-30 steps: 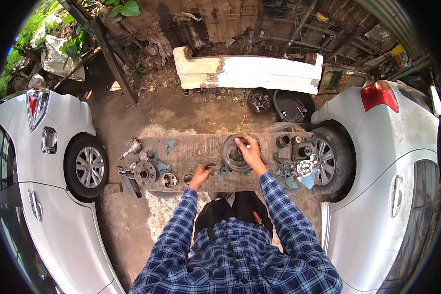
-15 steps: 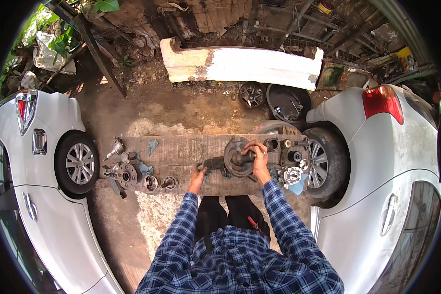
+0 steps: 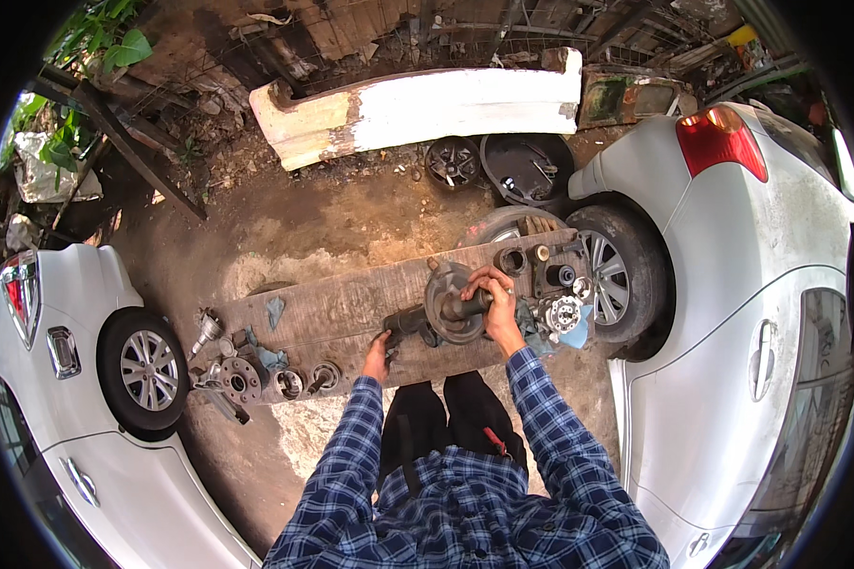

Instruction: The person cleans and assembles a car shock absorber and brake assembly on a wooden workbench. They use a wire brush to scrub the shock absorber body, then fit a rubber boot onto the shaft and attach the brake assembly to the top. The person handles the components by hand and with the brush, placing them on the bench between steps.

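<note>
A dark suspension strut [image 3: 443,302] with a wide round spring seat lies across my hands, low over the wooden bench; whether it touches the boards I cannot tell. My left hand [image 3: 377,357] is closed round its thick left end. Just right of the spring seat, my right hand [image 3: 499,311] grips the narrower end, fingers curled over the top. Close to my right hand are a dark ring-shaped part [image 3: 510,261] and a pale round metal part [image 3: 561,312] on a blue cloth [image 3: 579,328].
At the bench's [image 3: 337,302] left end lie a flanged hub [image 3: 240,379], a ring [image 3: 288,383] and other metal parts. Silver cars stand at left [image 3: 95,332] and right [image 3: 712,256]. Beyond the bench are a black basin [image 3: 527,166] and a white bumper [image 3: 446,106].
My view has turned, so the bench now slopes up to the right and the left car sits lower. My hands keep the same hold on the strut.
</note>
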Available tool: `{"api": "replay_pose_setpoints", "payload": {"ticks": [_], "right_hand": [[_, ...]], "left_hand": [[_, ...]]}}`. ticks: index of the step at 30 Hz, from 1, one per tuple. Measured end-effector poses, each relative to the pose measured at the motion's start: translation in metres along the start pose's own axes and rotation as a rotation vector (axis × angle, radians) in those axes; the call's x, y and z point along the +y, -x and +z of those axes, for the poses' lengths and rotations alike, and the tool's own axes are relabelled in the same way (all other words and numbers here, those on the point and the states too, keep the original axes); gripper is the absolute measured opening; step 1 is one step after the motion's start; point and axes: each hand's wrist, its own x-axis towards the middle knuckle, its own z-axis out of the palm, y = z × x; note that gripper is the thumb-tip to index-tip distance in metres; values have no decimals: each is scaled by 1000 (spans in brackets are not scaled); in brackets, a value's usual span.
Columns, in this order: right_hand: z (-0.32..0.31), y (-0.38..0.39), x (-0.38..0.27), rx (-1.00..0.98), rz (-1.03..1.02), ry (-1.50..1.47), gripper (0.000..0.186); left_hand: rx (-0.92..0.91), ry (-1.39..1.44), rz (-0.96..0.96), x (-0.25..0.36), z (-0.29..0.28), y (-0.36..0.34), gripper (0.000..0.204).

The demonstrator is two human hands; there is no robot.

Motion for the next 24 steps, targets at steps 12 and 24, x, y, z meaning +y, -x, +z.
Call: {"api": "replay_pose_setpoints", "payload": {"ticks": [12,24], "right_hand": [[-34,49,8,372,17,-346,22],[-55,0,2,508,158,-640,21]], "left_hand": [[41,67,-48,27,-2,3,27],[35,-61,350,87,6,42,31]]}}
